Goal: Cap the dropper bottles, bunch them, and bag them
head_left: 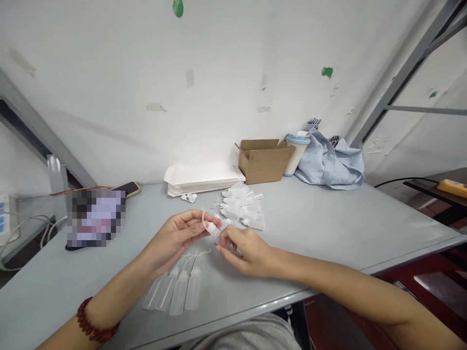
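Observation:
Between my hands is a small translucent squeeze bottle [212, 229] with a white top and a thin looped strap. My left hand [184, 233] pinches it near the top and the strap. The fingers of my right hand [248, 249] are closed around its body, hiding most of it. Below my left forearm and wrist, several similar bottles [179, 291] lie side by side with their thin straps pointing away from me. Beyond my hands is a heap of more such bottles [241, 206].
Behind the heap lie stacked white cardboard sheets [204, 177], small white pieces [189, 198] and an open brown box [266, 163]. A lidded cup [296, 154] and a light blue bag [330, 163] stand by the wall. At left are a phone [131, 188] and a blurred-out object [95, 218].

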`<act>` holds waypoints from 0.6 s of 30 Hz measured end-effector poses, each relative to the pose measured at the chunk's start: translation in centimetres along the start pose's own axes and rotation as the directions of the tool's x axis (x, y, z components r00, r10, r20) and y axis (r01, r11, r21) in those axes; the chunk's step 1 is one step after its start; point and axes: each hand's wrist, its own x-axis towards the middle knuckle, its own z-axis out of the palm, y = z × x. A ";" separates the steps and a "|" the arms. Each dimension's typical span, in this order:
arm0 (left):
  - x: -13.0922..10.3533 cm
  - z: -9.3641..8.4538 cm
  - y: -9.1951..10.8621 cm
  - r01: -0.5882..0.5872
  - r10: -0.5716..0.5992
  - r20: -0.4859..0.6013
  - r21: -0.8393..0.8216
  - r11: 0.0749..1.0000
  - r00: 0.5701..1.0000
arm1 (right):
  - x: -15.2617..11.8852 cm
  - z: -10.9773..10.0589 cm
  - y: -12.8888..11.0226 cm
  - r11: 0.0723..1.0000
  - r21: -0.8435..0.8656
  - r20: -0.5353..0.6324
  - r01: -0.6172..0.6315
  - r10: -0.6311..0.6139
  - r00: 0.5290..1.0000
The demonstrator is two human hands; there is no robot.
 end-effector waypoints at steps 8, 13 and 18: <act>-0.1 0.1 -0.1 -0.028 0.032 -0.021 0.172 0.985 0.999 | 0.1 -0.2 -0.2 1.000 0.028 -0.018 -0.014 0.014 1.000; 0.0 0.0 -0.3 -0.056 0.094 -0.116 0.295 0.954 0.989 | 0.2 -0.1 -0.1 0.999 0.006 -0.004 -0.031 0.031 1.000; -0.1 0.0 -0.1 -0.092 0.142 -0.113 0.360 0.928 0.983 | 0.1 0.0 0.0 0.999 -0.038 -0.006 0.033 -0.033 0.999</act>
